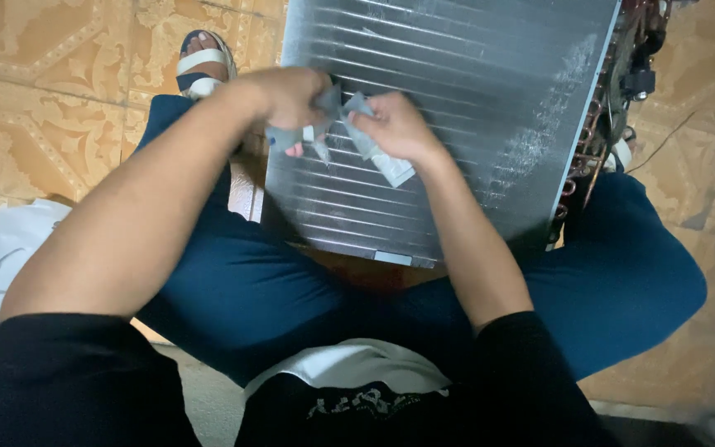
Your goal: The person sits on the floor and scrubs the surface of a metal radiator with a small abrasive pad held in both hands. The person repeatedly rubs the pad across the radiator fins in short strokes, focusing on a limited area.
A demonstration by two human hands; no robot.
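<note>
My left hand [287, 98] curled, pinching one end of grey strip [374, 153]; right hand [395, 124] closed on other end, thumb on top. Strip (crumpled, tape-like) bunched between both fists, loose tail hanging below right hand. Both hover over finned coil [473, 99], near its left edge. Coil leans between knees; copper bends [593, 141] along right edge. Sandal [202, 62] past left corner, white bag [2, 248] on tiled floor [43, 83].

Single head-worn view, looking steeply down, close over the seated person's lap, arms and patterned floor [59, 91]
</note>
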